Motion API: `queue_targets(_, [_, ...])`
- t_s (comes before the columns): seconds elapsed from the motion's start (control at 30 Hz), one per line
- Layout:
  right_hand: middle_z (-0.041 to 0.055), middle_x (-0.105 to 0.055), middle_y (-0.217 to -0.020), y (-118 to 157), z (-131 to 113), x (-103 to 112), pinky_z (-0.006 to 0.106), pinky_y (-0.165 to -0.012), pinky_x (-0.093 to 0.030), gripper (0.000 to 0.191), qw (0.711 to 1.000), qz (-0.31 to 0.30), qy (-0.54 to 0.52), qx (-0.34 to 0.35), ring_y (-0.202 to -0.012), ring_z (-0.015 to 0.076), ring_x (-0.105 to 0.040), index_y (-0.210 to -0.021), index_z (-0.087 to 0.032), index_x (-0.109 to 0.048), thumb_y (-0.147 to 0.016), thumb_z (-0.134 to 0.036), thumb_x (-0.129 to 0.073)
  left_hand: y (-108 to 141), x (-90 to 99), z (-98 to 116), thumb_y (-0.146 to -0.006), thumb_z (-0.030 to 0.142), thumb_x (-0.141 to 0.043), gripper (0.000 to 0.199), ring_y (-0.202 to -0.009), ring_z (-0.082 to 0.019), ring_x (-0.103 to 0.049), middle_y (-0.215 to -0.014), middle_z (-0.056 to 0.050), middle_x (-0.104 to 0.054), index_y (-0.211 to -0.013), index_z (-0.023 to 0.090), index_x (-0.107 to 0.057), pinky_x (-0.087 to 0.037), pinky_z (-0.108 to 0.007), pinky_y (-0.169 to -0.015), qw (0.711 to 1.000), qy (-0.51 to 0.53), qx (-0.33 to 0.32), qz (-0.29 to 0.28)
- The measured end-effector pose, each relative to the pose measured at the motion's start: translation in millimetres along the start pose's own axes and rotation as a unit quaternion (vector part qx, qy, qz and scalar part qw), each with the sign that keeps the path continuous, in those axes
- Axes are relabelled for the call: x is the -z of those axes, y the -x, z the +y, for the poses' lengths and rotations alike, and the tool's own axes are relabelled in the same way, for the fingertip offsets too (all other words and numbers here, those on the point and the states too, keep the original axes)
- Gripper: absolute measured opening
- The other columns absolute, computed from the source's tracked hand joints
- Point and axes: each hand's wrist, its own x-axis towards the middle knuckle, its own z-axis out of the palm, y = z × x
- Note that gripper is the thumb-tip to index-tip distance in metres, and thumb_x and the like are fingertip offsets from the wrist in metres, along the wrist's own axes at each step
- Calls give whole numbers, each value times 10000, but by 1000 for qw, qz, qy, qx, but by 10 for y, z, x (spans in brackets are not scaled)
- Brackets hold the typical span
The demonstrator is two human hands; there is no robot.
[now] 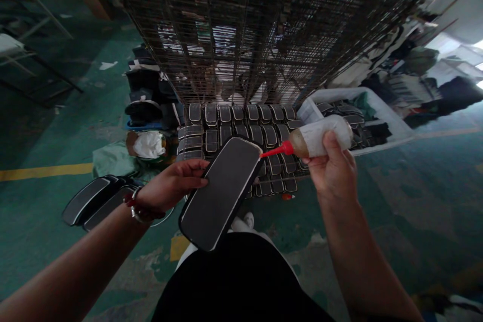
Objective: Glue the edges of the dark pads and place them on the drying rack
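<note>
My left hand [184, 180] is closed on the left edge of a dark, rounded rectangular panel [222, 188], with the thumb lying on its upper face. A pale line runs just inside the panel's rim. In my right hand [335, 166] is a squeeze bottle [319, 137] with a pale wrap and a long red nozzle [275, 151]. The bottle lies nearly level, and its nozzle tip meets the panel's upper right corner. The left hand's fingers under the panel are hidden.
Behind the panel, rows of similar panels [211, 140] fill a low rack shelf under a tall wire rack [241, 35]. To the right stands a white bin [400, 126] of dark pieces. More panels [94, 198] lie at the left, near a green sack [113, 161].
</note>
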Motion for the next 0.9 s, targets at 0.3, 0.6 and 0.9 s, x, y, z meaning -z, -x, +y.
queue_targets(0.3, [-4, -686, -850, 203, 100, -16, 243, -433, -442, 254, 1000, -6, 18, -22, -675, 158, -641, -965, -259, -701, -823, -447, -796, -13, -45, -8, -711, 95, -847, 268, -726, -173, -764, -885, -65, -814, -961, 149, -766, -621, -253, -692, 999, 27, 5, 21])
queue_targets(0.6, [-14, -660, -786, 436, 139, -64, 242, -447, -474, 213, 998, -26, 24, -56, -630, 144, -616, -899, -262, -694, -833, -447, -778, -9, -45, -24, -725, 74, -819, 253, -717, -171, -753, -883, -58, -803, -955, 143, -741, -612, -265, -673, 998, 43, -6, 38])
queue_targets(0.9, [5, -674, -789, 651, 144, -100, 246, -405, -471, 174, 997, -47, 24, -63, -613, 157, -621, -923, -261, -724, -830, -393, -788, -33, -75, -15, -712, 1, -759, 259, -673, -170, -743, -838, -44, -789, -920, 147, -708, -618, -268, -628, 992, 66, -9, 106])
